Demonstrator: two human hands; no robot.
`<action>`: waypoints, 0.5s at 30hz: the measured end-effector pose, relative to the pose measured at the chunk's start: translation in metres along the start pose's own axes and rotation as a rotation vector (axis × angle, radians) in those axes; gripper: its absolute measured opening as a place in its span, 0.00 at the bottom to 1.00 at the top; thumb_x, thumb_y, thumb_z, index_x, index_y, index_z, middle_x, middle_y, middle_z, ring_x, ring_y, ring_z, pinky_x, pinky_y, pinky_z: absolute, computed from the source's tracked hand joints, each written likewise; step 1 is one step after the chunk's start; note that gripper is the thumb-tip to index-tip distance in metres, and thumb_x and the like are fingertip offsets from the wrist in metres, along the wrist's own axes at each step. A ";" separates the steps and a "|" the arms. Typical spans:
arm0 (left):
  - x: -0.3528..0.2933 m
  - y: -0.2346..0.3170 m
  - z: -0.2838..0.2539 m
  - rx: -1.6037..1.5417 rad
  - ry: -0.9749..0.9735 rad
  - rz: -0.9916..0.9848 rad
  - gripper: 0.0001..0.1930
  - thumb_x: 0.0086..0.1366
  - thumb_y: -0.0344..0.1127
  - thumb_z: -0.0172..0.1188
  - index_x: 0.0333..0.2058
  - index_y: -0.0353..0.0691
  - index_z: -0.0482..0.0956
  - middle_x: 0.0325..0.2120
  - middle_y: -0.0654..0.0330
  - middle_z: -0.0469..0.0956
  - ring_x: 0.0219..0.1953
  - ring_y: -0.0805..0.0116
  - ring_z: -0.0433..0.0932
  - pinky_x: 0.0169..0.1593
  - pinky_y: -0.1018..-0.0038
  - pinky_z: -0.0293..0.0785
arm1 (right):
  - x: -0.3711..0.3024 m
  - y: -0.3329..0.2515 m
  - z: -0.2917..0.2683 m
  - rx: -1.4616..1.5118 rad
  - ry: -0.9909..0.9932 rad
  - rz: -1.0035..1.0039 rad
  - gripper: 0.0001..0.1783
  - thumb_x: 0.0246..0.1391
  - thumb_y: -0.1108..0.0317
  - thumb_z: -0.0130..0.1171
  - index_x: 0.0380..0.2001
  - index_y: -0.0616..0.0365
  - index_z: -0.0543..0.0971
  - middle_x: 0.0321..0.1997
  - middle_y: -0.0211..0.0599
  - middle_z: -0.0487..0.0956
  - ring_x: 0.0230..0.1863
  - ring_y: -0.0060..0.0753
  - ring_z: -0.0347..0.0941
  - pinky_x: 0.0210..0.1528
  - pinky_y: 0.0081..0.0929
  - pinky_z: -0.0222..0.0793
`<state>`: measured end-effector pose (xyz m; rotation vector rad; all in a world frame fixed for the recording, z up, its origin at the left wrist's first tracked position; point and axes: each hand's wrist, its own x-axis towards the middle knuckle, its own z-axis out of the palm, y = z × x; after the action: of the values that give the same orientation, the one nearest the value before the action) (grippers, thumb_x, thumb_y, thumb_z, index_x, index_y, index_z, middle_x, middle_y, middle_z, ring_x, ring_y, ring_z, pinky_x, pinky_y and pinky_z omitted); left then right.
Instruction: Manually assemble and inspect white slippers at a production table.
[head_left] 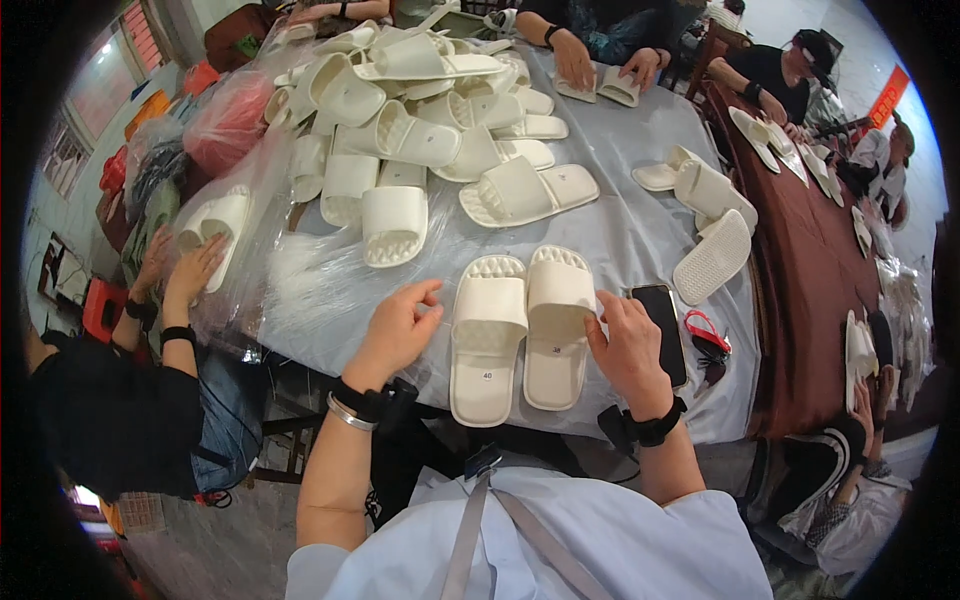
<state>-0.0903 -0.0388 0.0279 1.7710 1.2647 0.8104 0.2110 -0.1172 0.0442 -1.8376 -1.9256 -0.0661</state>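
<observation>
two slippers (487, 345), one phone (660, 325) — right fingers (599, 342) between

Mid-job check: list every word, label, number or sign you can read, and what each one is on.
Front left slipper: a legible number on a small insole label, not copied here.
Front right slipper: likewise a legible insole number, not copied.
Piled slippers: small insole marks, too small to read.
Red sign, upper right: too small to read.
</observation>
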 end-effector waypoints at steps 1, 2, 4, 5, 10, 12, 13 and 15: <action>0.007 0.001 -0.005 0.103 -0.028 0.001 0.19 0.58 0.30 0.57 0.49 0.37 0.75 0.37 0.51 0.79 0.29 0.57 0.79 0.36 0.66 0.75 | 0.001 -0.002 -0.003 0.025 0.068 -0.072 0.16 0.48 0.68 0.60 0.41 0.58 0.75 0.29 0.43 0.76 0.34 0.46 0.74 0.34 0.40 0.72; 0.013 0.002 -0.008 0.206 -0.056 0.006 0.19 0.58 0.32 0.57 0.50 0.38 0.76 0.35 0.50 0.80 0.31 0.55 0.80 0.37 0.64 0.75 | 0.001 -0.005 -0.006 0.046 0.137 -0.143 0.15 0.48 0.68 0.60 0.40 0.58 0.75 0.31 0.43 0.75 0.36 0.46 0.73 0.36 0.39 0.72; 0.023 0.005 -0.007 0.387 -0.058 0.048 0.19 0.58 0.33 0.57 0.49 0.39 0.76 0.34 0.50 0.80 0.34 0.53 0.79 0.39 0.62 0.74 | 0.002 -0.017 -0.012 0.091 0.141 -0.191 0.13 0.46 0.68 0.60 0.38 0.58 0.76 0.32 0.42 0.74 0.36 0.46 0.72 0.37 0.38 0.71; 0.032 0.006 -0.002 0.564 -0.049 0.082 0.18 0.58 0.35 0.57 0.49 0.40 0.76 0.34 0.49 0.80 0.36 0.50 0.79 0.40 0.60 0.74 | 0.003 -0.021 -0.015 0.137 0.133 -0.246 0.12 0.45 0.69 0.60 0.36 0.58 0.76 0.33 0.42 0.73 0.37 0.46 0.71 0.38 0.37 0.70; 0.040 -0.020 0.002 0.666 -0.033 0.164 0.07 0.57 0.35 0.59 0.32 0.39 0.78 0.28 0.50 0.79 0.33 0.48 0.77 0.36 0.57 0.71 | -0.002 -0.036 0.017 0.252 0.092 -0.493 0.11 0.39 0.69 0.59 0.31 0.58 0.75 0.35 0.40 0.73 0.43 0.43 0.70 0.44 0.38 0.68; 0.039 -0.018 -0.006 0.602 0.005 0.174 0.07 0.57 0.35 0.60 0.29 0.37 0.77 0.24 0.50 0.77 0.30 0.49 0.76 0.34 0.59 0.70 | -0.006 -0.042 0.032 0.217 0.076 -0.546 0.12 0.40 0.67 0.59 0.32 0.58 0.75 0.39 0.41 0.73 0.46 0.43 0.69 0.48 0.37 0.66; 0.041 -0.016 -0.010 0.554 0.051 0.184 0.08 0.57 0.35 0.60 0.28 0.37 0.76 0.22 0.51 0.77 0.28 0.49 0.76 0.33 0.60 0.70 | -0.007 -0.043 0.043 0.203 0.054 -0.565 0.13 0.42 0.66 0.59 0.34 0.57 0.75 0.42 0.42 0.73 0.49 0.44 0.68 0.50 0.38 0.65; 0.052 -0.007 -0.016 0.485 0.136 0.254 0.08 0.59 0.35 0.59 0.28 0.36 0.74 0.22 0.52 0.76 0.25 0.53 0.75 0.31 0.62 0.69 | -0.010 -0.045 0.039 0.187 0.058 -0.575 0.13 0.45 0.64 0.59 0.36 0.56 0.76 0.45 0.42 0.72 0.50 0.44 0.67 0.51 0.39 0.64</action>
<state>-0.0919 0.0157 0.0318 2.3335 1.4309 0.8222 0.1568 -0.1169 0.0190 -1.1096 -2.2703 -0.1189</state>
